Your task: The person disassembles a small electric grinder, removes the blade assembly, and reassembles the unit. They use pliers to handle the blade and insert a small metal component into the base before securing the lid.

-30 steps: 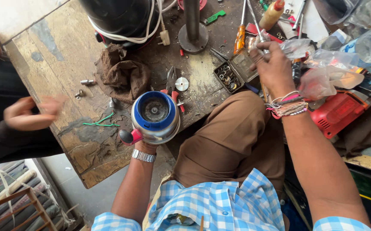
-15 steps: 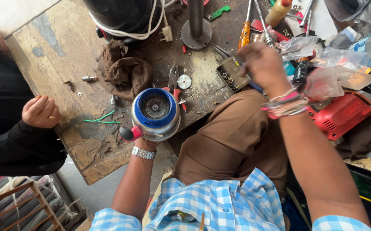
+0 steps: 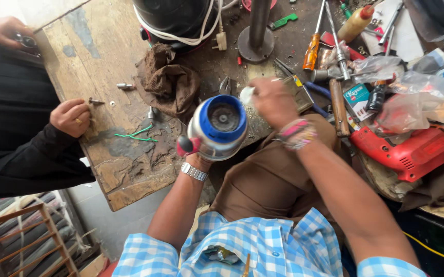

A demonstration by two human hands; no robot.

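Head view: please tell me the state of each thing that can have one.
Steel and blue jar: held, open end up.
Left hand: under the jar, gripping it.
Right hand: closed on a small white piece.
Brown rag: crumpled on the bench.
Red drill: lying flat.

The left hand [image 3: 197,154] is mostly hidden beneath the blue-and-silver motor housing [image 3: 217,127]. The right hand [image 3: 272,101] is blurred, its grip on a small white piece [image 3: 246,95] unclear.

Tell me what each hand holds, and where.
Left hand: steel jar, gripped from below at its side. Right hand: small white piece, pinched in the fingertips.
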